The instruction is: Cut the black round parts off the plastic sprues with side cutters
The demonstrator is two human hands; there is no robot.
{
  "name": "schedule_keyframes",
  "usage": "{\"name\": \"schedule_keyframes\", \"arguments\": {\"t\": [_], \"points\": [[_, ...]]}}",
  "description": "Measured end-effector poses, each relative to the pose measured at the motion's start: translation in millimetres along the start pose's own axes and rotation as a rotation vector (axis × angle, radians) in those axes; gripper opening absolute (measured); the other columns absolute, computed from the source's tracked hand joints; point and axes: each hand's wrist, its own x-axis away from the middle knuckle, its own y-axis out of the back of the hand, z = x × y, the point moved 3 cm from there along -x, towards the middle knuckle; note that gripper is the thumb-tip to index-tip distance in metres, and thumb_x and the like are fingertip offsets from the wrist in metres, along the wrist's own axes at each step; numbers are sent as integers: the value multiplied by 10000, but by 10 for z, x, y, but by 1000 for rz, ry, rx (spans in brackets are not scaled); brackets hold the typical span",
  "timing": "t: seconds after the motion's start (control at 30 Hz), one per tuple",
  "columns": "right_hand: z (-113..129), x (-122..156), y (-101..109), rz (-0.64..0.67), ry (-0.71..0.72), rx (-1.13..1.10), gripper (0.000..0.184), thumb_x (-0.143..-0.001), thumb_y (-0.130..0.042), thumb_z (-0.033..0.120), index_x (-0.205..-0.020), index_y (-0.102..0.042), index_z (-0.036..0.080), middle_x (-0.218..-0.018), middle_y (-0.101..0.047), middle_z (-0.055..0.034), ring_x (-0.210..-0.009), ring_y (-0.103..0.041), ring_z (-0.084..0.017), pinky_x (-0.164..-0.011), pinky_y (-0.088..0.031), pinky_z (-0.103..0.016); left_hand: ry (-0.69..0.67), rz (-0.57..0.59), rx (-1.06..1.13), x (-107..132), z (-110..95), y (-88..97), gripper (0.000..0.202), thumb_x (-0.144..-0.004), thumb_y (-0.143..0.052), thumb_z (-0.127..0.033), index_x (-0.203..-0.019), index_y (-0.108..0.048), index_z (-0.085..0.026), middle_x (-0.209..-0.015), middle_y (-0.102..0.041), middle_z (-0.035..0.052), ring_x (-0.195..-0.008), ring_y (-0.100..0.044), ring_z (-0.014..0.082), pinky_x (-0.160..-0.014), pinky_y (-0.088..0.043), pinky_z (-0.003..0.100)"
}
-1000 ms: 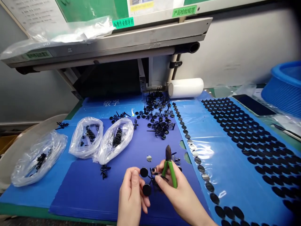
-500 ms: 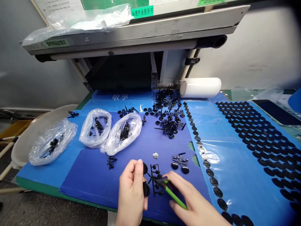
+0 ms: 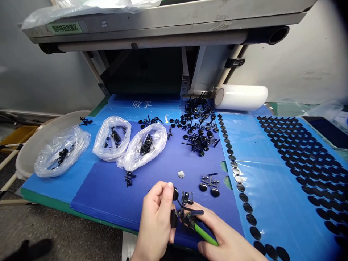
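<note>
My left hand [image 3: 160, 217] pinches a black plastic sprue [image 3: 181, 209] by its left side, where two round black discs show beside the thumb. My right hand [image 3: 217, 232] is closed around green-handled nippers [image 3: 206, 233]. Their dark jaws overlap the right part of the sprue; whether they grip a runner cannot be made out. Just beyond my hands, a silvery disc [image 3: 181, 174] lies on the dark blue sheet. Another black sprue [image 3: 210, 184] with two glossy discs rests to the right of it.
A heap of black sprues [image 3: 199, 123] lies at the back. Plastic bags of small black parts [image 3: 112, 139] stand left. Rows of black discs [image 3: 304, 166] cover the right side. A white roll [image 3: 241, 98] sits below the overhead shelf [image 3: 163, 29].
The sprue in my left hand has turned and now appears more edge-on. Both hands and the nippers sit slightly further right in view. The camera view has tilted downward.
</note>
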Motion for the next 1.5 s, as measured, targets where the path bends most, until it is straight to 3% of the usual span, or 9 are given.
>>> {"name": "schedule_keyframes", "arguments": {"t": [0.23,0.57,0.93,1.1,1.23,1.5], "points": [[12,-13,-13,-22,34,79,521,-468,-368,23,-889,-591,232,-794,-611,-2,-718,-582,-199,-611,-491,-250,6,16,16,-36,33,6,328,-804,-433,-408,-582,-325,-192,-395,-254,-120,-244,-198,-2,-243,-152,94],[31,-47,3,23,22,119,481,-461,-356,44,-855,-565,223,-825,-591,-14,-808,-567,-220,-678,-492,-267,19,49,8,-61,81,13,311,-819,-420,-384,-596,-330,-188,-451,-265,-109,-281,-189,-8,-253,-175,89],[-113,-47,-68,-7,1,292,340,-511,-380,79,-758,-568,219,-664,-560,-21,-693,-561,-232,-593,-472,-284,60,33,95,-63,112,47,311,-796,-445,-409,-595,-350,-191,-394,-301,-117,-234,-187,0,-224,-139,104],[-152,-50,-113,-70,-13,307,369,-516,-371,87,-811,-542,226,-693,-557,-18,-748,-556,-237,-577,-453,-270,6,-55,194,-73,123,120,343,-810,-432,-405,-562,-346,-183,-310,-286,-117,-234,-185,4,-279,-120,123],[-170,-62,-129,-183,-34,318,366,-541,-372,104,-857,-508,228,-766,-553,-25,-750,-548,-231,-590,-450,-275,32,-46,284,-90,146,178,370,-795,-475,-389,-529,-335,-174,-322,-280,-113,-249,-172,-1,-298,-112,143],[-213,-139,-218,-218,31,415,488,-575,-381,64,-1038,-395,217,-950,-490,-51,-946,-474,-260,-771,-415,-327,123,-24,444,-66,189,217,408,-788,-504,-343,-480,-304,-166,-329,-274,-104,-233,-156,-9,-285,-63,153]]}}
